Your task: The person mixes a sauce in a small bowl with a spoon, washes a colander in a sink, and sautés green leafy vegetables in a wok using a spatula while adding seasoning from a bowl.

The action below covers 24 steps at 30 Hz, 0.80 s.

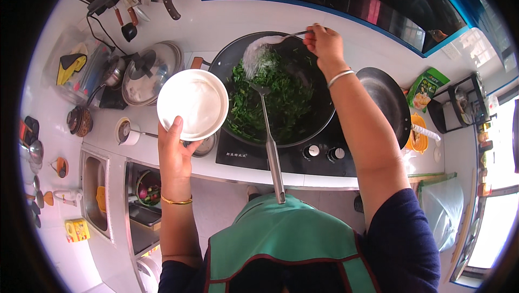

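Observation:
My left hand [176,155] grips a white bowl [195,104] by its near rim, tilted so its pale inside shows. Pinched in my right hand [324,44] is the handle of a spoon [296,35], held over the far side of a black wok [324,110]. White grains [255,58] spill from the spoon onto chopped green leaves [286,104] in the wok. A metal spatula [272,152] leans in the wok, its blade among the leaves and its handle over the near rim. Neither hand touches it.
Under the wok is a black stove [243,156] with two knobs. A frying pan [381,95] stands to the right, beside a green packet [427,88] and a yellow basket [418,131]. At left are a lidded pot [154,71], a small white cup [127,131] and a sink [93,185].

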Available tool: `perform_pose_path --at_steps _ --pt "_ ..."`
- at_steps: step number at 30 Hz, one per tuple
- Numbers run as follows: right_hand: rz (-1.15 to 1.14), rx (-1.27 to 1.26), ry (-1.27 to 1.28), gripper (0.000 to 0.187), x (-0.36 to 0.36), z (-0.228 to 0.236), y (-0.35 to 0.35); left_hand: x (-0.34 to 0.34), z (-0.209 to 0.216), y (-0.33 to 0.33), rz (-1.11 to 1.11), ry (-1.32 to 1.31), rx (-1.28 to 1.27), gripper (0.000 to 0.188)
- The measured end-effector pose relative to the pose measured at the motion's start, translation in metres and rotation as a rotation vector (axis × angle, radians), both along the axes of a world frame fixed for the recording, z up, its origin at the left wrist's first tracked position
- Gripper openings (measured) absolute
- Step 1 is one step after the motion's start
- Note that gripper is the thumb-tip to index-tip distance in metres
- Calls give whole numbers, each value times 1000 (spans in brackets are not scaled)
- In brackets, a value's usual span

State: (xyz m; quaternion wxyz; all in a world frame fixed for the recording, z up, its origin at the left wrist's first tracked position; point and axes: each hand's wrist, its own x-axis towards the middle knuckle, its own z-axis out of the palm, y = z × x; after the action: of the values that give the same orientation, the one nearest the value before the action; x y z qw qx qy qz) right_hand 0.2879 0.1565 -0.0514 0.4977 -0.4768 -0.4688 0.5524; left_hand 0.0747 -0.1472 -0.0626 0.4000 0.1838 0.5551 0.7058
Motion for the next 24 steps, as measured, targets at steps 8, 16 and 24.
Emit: perform_pose_path --at_steps 8,16,24 --pt "16 89 -44 28 28 7 -18 2 2 14 -53 -15 13 61" --pt "-18 54 -128 25 51 13 -37 13 4 32 -131 -3 65 62" --pt "-14 106 -137 28 91 14 -27 55 19 50 -124 54 60 67"
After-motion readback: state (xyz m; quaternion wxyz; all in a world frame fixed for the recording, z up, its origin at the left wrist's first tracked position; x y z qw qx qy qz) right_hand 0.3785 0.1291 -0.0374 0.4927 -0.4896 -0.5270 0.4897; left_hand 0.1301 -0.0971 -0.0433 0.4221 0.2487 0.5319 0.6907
